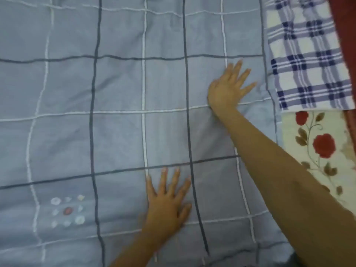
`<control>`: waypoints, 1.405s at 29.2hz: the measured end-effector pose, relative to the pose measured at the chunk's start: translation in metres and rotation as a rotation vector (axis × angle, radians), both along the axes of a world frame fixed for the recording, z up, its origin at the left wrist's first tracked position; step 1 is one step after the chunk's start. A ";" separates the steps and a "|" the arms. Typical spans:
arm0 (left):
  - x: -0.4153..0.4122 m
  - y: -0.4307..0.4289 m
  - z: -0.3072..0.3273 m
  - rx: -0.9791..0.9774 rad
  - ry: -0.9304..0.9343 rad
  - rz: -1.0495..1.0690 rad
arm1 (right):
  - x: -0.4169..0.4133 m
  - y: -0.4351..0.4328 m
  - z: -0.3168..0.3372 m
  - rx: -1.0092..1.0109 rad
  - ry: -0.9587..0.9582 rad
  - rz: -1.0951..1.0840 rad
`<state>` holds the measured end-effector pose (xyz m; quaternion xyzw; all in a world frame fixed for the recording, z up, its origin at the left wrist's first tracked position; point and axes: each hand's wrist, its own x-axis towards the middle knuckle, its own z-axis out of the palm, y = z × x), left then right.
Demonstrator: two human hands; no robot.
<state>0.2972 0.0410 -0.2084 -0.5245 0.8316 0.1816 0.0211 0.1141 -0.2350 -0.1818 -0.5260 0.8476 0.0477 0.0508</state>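
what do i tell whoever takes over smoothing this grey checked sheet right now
Left hand: flat, fingers spread, pressing the near part of the sheet.
Right hand: flat, fingers spread, pressing the sheet close to its right edge.
Sheet: spread out and mostly flat. A checked towel and a flowered cloth lie beside its right edge.
Done: the middle looks smooth.
Left: probably stroke out the light creases by the right edge and along the far side.
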 end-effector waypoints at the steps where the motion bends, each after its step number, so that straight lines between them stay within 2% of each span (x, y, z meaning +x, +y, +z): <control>1: -0.004 0.034 -0.002 0.086 0.006 -0.046 | 0.025 0.023 0.001 -0.067 -0.063 0.152; 4: -0.013 0.112 0.011 0.136 0.020 -0.208 | 0.077 0.160 0.003 -0.075 -0.181 0.885; 5: -0.016 0.115 0.008 0.117 0.014 -0.276 | 0.070 0.191 -0.003 -0.047 -0.158 1.057; 6: -0.011 0.125 0.011 0.099 0.008 -0.355 | 0.052 0.229 -0.013 0.004 -0.123 1.094; 7: -0.004 0.140 0.017 0.100 0.012 -0.404 | 0.028 0.275 -0.021 0.049 -0.077 1.001; 8: 0.005 0.135 0.014 0.087 0.032 -0.423 | -0.001 0.301 -0.030 0.129 -0.057 0.808; 11: 0.043 0.138 0.024 0.051 0.028 -0.302 | -0.068 0.397 -0.013 0.213 -0.097 0.086; 13: 0.076 0.131 0.020 0.051 -0.061 -0.183 | -0.071 0.415 -0.002 0.295 -0.146 -0.159; 15: 0.108 0.133 0.015 0.133 -0.161 -0.071 | -0.057 0.410 0.002 0.297 -0.227 -0.372; 17: 0.138 0.160 0.022 0.200 -0.238 -0.086 | -0.033 0.408 0.013 0.256 -0.270 -0.600; 19: 0.164 0.191 0.028 0.336 -0.345 -0.254 | -0.002 0.401 0.023 0.220 -0.277 -0.696; 20: 0.170 0.202 0.029 0.399 -0.332 -0.341 | 0.011 0.400 0.027 0.213 -0.260 -0.656; 22: 0.179 0.209 0.046 0.503 -0.290 -0.354 | 0.047 0.403 0.038 0.208 -0.258 -0.489; 24: 0.185 0.202 0.075 0.626 -0.085 -0.201 | 0.092 0.405 0.053 0.163 -0.333 -0.329; 26: 0.213 0.188 0.107 0.701 0.133 0.128 | 0.157 0.407 0.066 0.097 -0.460 -0.200; 27: 0.217 0.179 0.116 0.669 0.198 0.247 | 0.171 0.410 0.070 0.085 -0.522 -0.172; 29: 0.284 0.169 0.131 0.423 0.284 0.532 | 0.246 0.411 0.077 0.073 -0.631 -0.004; 32: 0.337 0.144 0.130 0.123 0.337 0.892 | 0.306 0.413 0.075 0.155 -0.666 0.253; 34: 0.376 0.127 0.123 0.141 0.379 1.206 | 0.354 0.415 0.067 0.248 -0.682 0.456; 36: 0.396 0.107 0.109 0.335 0.438 1.384 | 0.379 0.419 0.062 0.331 -0.694 0.599; 38: 0.407 0.097 0.096 0.433 0.525 1.460 | 0.397 0.425 0.053 0.450 -0.649 0.683; 41: 0.411 0.073 0.079 0.383 0.638 1.486 | 0.409 0.422 0.040 0.569 -0.460 0.778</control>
